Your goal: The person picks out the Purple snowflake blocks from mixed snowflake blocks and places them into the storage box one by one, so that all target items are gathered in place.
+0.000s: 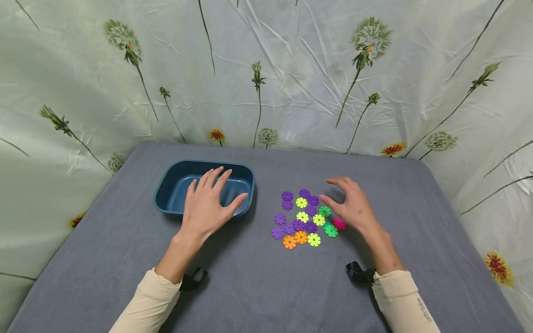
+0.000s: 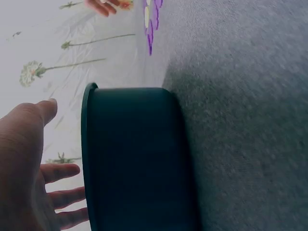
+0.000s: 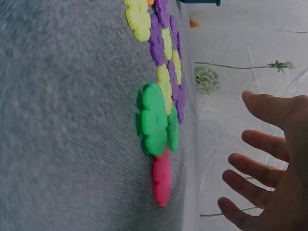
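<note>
My left hand hangs over the near side of a dark blue plastic basin, fingers spread and holding nothing. In the left wrist view the basin's wall stands just beyond the thumb and fingers. To the right of the colourful notched discs, my right hand hovers with thumb and fingers apart, nothing between them. Closest to it are a pink disc and two green discs. Purple discs, yellow discs and two orange discs lie flat in a loose cluster, some overlapping.
A grey cloth covers the table. Behind it hangs a pale curtain printed with dandelions. Black wrist cameras are strapped beneath both wrists, next to the cream sleeves.
</note>
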Demonstrator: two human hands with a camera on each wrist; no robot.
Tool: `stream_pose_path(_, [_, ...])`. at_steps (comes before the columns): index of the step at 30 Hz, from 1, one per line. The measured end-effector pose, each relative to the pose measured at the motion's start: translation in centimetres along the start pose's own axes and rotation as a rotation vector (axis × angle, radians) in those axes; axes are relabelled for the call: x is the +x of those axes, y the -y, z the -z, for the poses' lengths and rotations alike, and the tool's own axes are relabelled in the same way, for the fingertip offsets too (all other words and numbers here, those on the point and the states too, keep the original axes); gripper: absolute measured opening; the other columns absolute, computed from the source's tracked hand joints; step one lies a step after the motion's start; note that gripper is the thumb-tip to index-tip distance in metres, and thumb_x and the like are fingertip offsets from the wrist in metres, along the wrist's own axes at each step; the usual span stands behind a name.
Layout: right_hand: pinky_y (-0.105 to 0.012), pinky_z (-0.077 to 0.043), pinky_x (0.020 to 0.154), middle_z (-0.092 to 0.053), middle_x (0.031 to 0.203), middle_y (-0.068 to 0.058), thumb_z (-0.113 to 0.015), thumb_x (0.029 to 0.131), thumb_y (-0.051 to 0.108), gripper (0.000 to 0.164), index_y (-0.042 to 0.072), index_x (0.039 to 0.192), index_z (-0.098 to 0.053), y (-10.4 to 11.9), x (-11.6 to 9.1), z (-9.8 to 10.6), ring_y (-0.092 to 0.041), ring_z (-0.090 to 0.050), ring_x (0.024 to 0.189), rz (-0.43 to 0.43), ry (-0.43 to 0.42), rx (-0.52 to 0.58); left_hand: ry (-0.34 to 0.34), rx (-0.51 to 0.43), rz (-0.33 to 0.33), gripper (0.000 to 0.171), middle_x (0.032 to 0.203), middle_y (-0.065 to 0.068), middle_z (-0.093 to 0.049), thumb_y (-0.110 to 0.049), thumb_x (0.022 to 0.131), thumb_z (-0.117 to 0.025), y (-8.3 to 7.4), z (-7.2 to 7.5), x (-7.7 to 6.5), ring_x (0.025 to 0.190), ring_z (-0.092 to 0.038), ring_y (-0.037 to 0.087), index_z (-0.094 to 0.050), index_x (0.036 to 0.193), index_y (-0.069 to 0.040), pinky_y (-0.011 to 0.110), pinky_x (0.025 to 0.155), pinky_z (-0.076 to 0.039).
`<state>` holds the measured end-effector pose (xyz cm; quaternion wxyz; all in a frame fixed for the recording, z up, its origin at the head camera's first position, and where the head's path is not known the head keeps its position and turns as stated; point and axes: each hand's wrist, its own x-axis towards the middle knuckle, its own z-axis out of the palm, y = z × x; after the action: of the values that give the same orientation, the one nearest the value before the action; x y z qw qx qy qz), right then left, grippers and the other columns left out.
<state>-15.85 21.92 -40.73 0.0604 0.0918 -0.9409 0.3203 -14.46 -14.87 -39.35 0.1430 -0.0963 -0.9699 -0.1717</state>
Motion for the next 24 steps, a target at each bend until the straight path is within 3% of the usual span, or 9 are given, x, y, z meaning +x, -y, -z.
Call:
stream_pose_path(9, [-0.065,-0.044,0.109,-0.058,0.141,-0.024,-0.072,0.099,0.029,0.052,0.003,0.143,-0.059,-0.2,0.3,-0.8,-0.045,-0.054,0.134,-0.056,0.07,0.03,-0.044,-0.059,0.031,0.079,0.158,0.013,-0.05,-0.064,0.092,-0.067,1.9,0.4,-0.4,0.147,-0.045,0.038,-0.053,0.153,-0.016,0.068,0.121,-0.027])
stream_pose_path(24, [-0.062,-0.044,0.111,-0.061,0.138,-0.021,-0.073,0.099,0.032,0.052,0.005,0.142,-0.06,-0.8,0.9,-1.7,-0.042,-0.056,0.132,-0.105,0.164,0.058,-0.077,-0.107,0.104,0.08,0.157,0.018,-0.048,-0.06,0.091,-0.07,5.5,1.6,-1.4,0.149,-0.039,0.041,-0.054,0.149,-0.008,0.076,0.122,-0.017])
